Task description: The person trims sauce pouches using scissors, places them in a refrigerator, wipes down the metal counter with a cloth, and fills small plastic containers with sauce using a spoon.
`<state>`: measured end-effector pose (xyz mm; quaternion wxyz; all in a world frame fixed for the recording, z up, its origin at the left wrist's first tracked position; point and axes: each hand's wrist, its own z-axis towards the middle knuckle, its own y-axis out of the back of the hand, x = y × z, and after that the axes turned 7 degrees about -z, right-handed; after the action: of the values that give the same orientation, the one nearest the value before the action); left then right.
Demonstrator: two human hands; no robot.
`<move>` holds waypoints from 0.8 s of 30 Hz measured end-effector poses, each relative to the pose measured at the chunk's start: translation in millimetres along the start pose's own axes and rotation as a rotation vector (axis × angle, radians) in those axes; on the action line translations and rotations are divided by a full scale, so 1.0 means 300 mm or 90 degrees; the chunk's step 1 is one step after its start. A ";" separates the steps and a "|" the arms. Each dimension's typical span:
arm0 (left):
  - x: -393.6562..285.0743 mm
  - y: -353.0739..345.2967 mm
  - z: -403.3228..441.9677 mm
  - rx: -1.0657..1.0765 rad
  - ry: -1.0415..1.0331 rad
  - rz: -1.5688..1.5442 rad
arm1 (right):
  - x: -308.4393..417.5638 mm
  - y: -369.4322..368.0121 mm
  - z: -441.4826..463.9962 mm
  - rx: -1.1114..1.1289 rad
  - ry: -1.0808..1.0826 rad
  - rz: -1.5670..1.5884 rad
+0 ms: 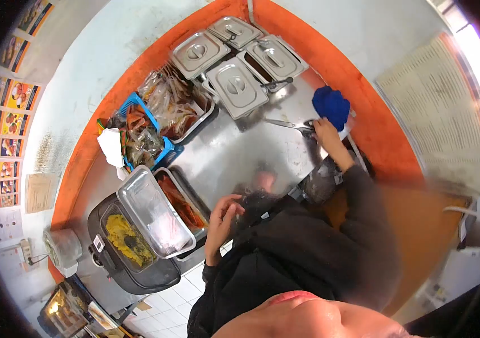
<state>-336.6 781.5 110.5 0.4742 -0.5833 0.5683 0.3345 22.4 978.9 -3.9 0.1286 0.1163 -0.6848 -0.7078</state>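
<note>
My right hand (328,138) is at the right side of the steel counter (223,146), its fingers closed at the dark handles of a pair of scissors (289,124). The blades point left across the counter. A crumpled blue cloth (331,107) lies just beyond that hand. Near the counter's front edge, my left hand (226,218) is raised with its fingers apart and slightly curled, holding nothing. Just left of it are a clear-lidded tray (158,213) and a metal tray with reddish-orange food (179,200).
Lidded steel pans (235,87) stand at the back. A blue basket (166,147) and a tray of plastic bags (166,101) are at the back left. A black container with yellow food (124,239) sits at the left. A dark bag (320,183) is below my right hand.
</note>
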 end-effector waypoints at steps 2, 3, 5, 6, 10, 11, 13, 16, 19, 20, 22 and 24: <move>0.002 -0.017 0.042 -0.050 0.007 -0.028 | 0.037 0.007 -0.022 -0.034 -0.109 0.066; 0.000 -0.033 0.061 -0.055 0.012 -0.035 | 0.048 -0.017 -0.023 -0.083 -0.120 0.089; -0.012 -0.063 0.118 -0.063 -0.016 -0.061 | 0.046 -0.015 0.003 -0.063 -0.125 0.096; -0.016 -0.073 0.127 -0.070 -0.016 -0.067 | 0.046 0.026 0.020 -0.034 -0.153 0.096; -0.001 -0.106 0.135 -0.060 -0.004 -0.042 | -0.016 0.103 0.119 -0.294 -0.266 -0.058; 0.004 -0.106 0.134 -0.060 -0.002 -0.041 | -0.057 0.051 0.126 -0.189 -0.298 -0.056; -0.006 -0.128 0.120 -0.072 0.001 -0.049 | -0.122 0.018 0.137 -0.035 -0.330 -0.038; -0.008 -0.120 0.085 -0.082 -0.007 -0.073 | -0.421 -0.162 0.131 -0.156 -0.288 0.186; 0.022 -0.071 -0.018 -0.081 0.029 -0.091 | -0.226 0.163 0.108 -0.343 -0.253 0.522; 0.038 -0.034 -0.063 -0.069 0.092 -0.099 | -0.104 0.250 0.090 -0.319 -0.252 0.621; 0.082 0.000 -0.138 -0.085 0.134 -0.078 | 0.101 0.276 0.054 -0.279 -0.066 0.574; 0.122 0.022 -0.187 -0.081 0.168 -0.050 | 0.336 0.265 0.040 -0.142 0.087 0.524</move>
<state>-346.5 717.1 93.7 0.3699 -0.6728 0.5803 0.2716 -74.6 953.6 77.0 0.4573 -0.1345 -0.5831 -0.6578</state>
